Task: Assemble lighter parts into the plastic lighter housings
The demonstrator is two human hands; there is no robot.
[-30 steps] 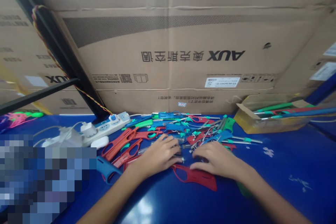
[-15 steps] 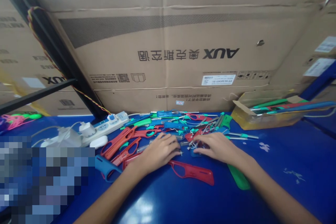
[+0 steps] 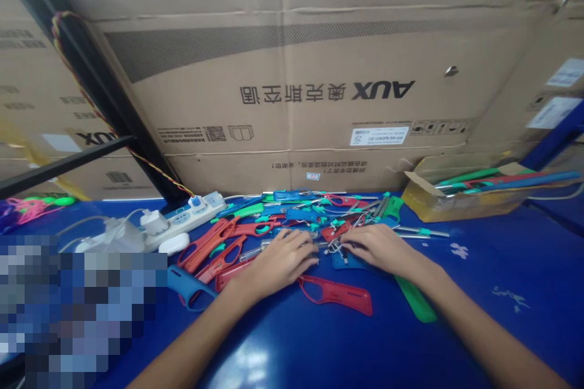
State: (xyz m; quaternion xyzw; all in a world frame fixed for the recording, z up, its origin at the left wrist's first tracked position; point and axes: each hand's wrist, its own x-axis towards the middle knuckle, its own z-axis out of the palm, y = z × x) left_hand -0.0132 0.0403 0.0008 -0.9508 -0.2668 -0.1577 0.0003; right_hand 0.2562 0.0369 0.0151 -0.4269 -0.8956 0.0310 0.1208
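My left hand (image 3: 288, 258) is closed at the near edge of a pile of utility-lighter parts, its fingers curled down and thumb near the fingertips. Whatever it pinches is too small to make out. My right hand (image 3: 383, 248) has thumb and index finger closed on thin white wires (image 3: 335, 247), above a blue lighter casing (image 3: 350, 261). Below the hands lies a red lighter casing (image 3: 340, 296) with an open trigger loop. A green lighter casing (image 3: 418, 302) sticks out from beneath my right wrist. Farther back, another red casing (image 3: 335, 229) lies among wires and metal tubes.
A white power strip (image 3: 176, 226) with plugged-in adapters stands left of the pile. At the right back, a small open cardboard box (image 3: 460, 211) holds long lighters. Blue and red casings (image 3: 191, 285) lie by my left forearm. A large carton (image 3: 283, 85) walls the back.
My right hand has shifted slightly up and back, and more of the blue casing below it now shows. My left hand has moved slightly to the right.
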